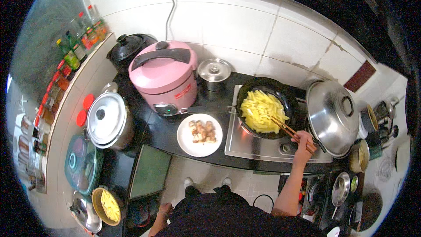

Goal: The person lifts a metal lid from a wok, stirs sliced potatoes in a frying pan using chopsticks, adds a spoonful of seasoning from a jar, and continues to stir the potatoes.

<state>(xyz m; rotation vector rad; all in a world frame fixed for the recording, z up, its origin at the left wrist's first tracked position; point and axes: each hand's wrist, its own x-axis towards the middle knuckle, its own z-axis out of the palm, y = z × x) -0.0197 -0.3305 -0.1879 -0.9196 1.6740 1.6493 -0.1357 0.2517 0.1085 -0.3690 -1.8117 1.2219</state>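
Note:
My right hand [303, 141] grips a pair of wooden chopsticks [288, 129], whose tips reach into yellow potato strips [263, 110]. The strips fill the left and front part of a black wok [289, 98] on a steel gas stove [253, 148], where an orange glow shows under the wok. My left hand [166, 208] hangs low beside my body, its fingers curled; whether it holds anything is not clear. A white plate [182, 141] with browned meat pieces [201, 132] lies on the black counter, left of the stove.
A domed steel lid [332, 115] stands right of the wok. Behind the plate are a pink rice cooker [164, 75] and a lidded steel pot [214, 72]. Farther left come a large lidded pot [108, 118], a teal covered basket [82, 164] and a bowl [96, 204] of yellow strips.

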